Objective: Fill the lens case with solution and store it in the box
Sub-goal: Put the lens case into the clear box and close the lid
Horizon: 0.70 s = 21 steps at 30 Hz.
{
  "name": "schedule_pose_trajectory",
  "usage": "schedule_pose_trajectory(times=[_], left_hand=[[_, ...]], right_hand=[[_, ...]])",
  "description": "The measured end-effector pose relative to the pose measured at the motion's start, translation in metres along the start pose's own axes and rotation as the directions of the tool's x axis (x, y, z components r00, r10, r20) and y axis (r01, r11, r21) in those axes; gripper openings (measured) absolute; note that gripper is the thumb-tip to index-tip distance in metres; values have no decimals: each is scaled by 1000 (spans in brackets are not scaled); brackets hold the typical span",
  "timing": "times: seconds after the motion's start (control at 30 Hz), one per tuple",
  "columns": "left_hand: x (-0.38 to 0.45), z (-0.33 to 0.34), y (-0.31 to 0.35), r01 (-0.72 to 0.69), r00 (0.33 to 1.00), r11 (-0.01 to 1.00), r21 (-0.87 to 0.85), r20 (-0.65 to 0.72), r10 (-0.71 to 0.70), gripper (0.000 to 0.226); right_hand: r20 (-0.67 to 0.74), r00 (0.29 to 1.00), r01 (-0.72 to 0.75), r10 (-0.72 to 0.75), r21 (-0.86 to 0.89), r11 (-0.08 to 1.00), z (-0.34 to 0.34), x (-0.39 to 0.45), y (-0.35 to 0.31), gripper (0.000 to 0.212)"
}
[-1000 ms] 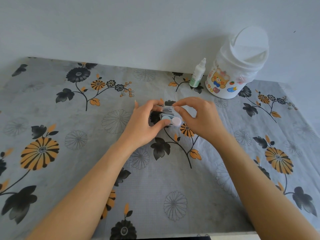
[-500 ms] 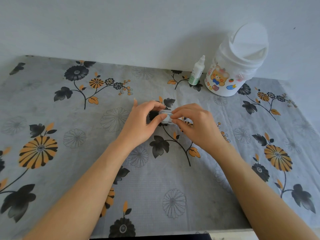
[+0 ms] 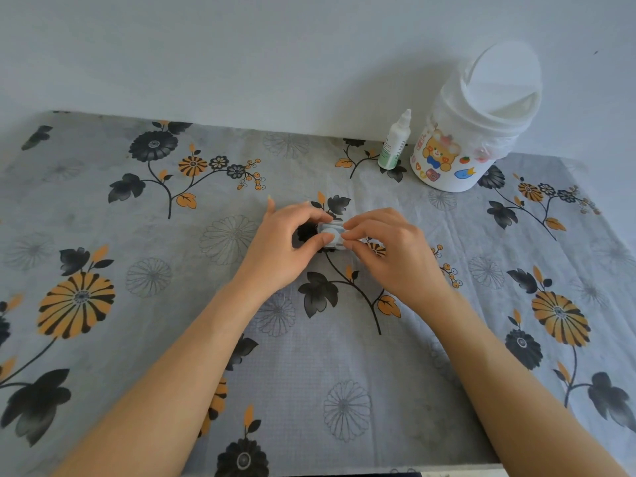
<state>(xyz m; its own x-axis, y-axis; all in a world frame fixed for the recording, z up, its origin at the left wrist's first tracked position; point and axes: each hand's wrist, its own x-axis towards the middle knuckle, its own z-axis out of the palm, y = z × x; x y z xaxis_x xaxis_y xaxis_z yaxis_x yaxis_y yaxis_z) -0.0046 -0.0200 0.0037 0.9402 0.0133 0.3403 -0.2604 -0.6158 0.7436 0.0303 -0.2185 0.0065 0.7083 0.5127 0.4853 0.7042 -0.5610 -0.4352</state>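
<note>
A small clear box (image 3: 331,232) with the pale lens case inside sits low over the middle of the flowered tablecloth. My left hand (image 3: 285,246) grips its left end between thumb and fingers. My right hand (image 3: 392,256) pinches its right end with thumb and fingertips. Both hands hide most of the box, so I cannot tell whether its lid is closed. The white solution bottle (image 3: 394,141) with a green label stands upright at the back, apart from both hands.
A white plastic tub (image 3: 461,156) with a bear sticker and a swing lid stands at the back right, next to the bottle. The tablecloth (image 3: 172,304) covers the table up to the wall; its front edge runs along the bottom of the view.
Both hands have brought the box down toward the cloth and closed in around it. The pink and blue caps of the lens case, visible a second ago, are now mostly covered.
</note>
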Motion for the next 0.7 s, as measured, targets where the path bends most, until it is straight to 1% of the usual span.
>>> schedule_pose_trajectory(times=[0.1,0.33,0.47,0.53,0.6,0.7], left_hand=[[1,0,0,-1,1000,1000,-4,-1,1,26],[0,3,-3,-22,1000,999,41,-15,23,27],[0,3,-3,-26,999,998,59,-27,28,26],[-1,4,-3,-32,999,997,68,-22,34,27],[-2,4,-3,-27,999,997,73,-24,28,27],[-2,5,-3,-5,999,997,74,-36,8,28]], right_hand=[[-2,1000,0,0,-6,1000,2,0,2,9],[-23,999,28,-30,-58,998,6,-4,1,4],[-1,1000,6,-6,-60,998,5,-3,1,4],[24,999,-21,23,-62,998,4,-1,0,11],[61,997,-35,39,-78,996,3,1,-2,24],[122,990,-55,71,-134,989,3,6,-7,39]])
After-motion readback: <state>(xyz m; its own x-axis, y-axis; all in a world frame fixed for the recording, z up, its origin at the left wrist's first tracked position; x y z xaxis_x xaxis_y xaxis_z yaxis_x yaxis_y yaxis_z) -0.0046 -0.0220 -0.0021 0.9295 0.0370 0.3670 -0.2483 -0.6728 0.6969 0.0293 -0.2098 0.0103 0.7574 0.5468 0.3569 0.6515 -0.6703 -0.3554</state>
